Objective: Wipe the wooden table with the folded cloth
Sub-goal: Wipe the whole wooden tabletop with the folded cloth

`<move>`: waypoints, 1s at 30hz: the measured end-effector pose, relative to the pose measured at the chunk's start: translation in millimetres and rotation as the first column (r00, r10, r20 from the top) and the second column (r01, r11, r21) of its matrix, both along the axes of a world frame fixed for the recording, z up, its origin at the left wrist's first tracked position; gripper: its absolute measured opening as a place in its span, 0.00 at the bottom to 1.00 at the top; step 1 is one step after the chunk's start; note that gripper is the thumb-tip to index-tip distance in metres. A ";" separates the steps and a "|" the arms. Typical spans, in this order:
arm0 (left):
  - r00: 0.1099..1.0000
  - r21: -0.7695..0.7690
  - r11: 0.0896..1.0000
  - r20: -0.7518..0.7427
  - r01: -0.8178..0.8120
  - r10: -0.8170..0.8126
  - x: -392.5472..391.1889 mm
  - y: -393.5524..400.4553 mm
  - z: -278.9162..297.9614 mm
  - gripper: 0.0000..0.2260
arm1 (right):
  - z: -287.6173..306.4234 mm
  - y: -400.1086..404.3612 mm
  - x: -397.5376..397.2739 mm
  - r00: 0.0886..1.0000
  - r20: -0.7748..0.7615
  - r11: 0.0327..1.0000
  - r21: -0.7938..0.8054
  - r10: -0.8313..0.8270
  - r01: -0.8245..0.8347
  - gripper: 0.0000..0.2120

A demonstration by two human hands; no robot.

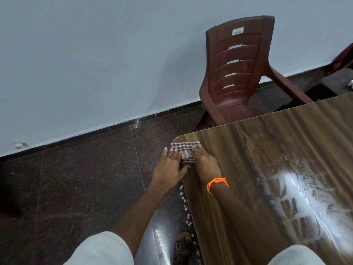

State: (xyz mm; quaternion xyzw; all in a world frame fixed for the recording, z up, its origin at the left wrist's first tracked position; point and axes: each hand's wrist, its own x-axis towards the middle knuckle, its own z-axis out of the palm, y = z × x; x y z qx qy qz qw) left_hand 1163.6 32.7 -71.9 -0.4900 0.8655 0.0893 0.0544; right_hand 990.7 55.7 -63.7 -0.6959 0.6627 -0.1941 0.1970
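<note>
Your left hand point(169, 165) presses flat-fingered on the folded cloth point(185, 150) at the wooden table point(267, 150) corner; your right hand point(205, 163), just beside it, presses the cloth too. Brown chair point(236, 73) stands behind.

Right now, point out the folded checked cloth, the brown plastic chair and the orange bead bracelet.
folded checked cloth point(185, 148): head view, on its upper checked face, between the two hands.
brown plastic chair point(237, 60): head view, on the slatted backrest.
orange bead bracelet point(216, 183): head view, on the strands across the wrist.
</note>
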 end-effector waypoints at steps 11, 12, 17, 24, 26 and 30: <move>0.998 -0.005 1.000 0.061 0.013 -0.012 -8.6 100.1 -2.3 0.37 | 5.2 98.3 -18.0 0.994 -0.069 0.994 0.061 0.090 -0.086 0.19; 0.998 -0.003 1.000 0.061 0.012 -0.012 -9.5 111.1 -2.6 0.37 | 6.3 108.4 -19.9 0.993 -0.065 0.993 0.068 0.102 -0.098 0.19; 0.998 0.001 1.000 0.069 -0.001 0.001 -17.2 171.1 -5.1 0.36 | 8.7 166.8 -27.9 0.992 -0.005 0.990 0.054 0.128 -0.127 0.19; 0.998 -0.008 0.999 0.054 -0.045 0.045 -29.2 258.0 -2.1 0.35 | 5.9 243.9 -39.5 0.986 -0.018 0.984 0.068 0.168 -0.167 0.19; 0.997 0.004 0.999 0.058 -0.053 0.053 -32.3 282.2 -1.7 0.34 | 5.7 265.7 -42.9 0.984 -0.012 0.981 0.082 0.180 -0.179 0.19; 0.995 0.022 0.996 0.047 -0.087 0.086 -39.1 331.5 -0.1 0.34 | 6.5 310.4 -49.1 0.979 -0.028 0.975 0.092 0.204 -0.200 0.18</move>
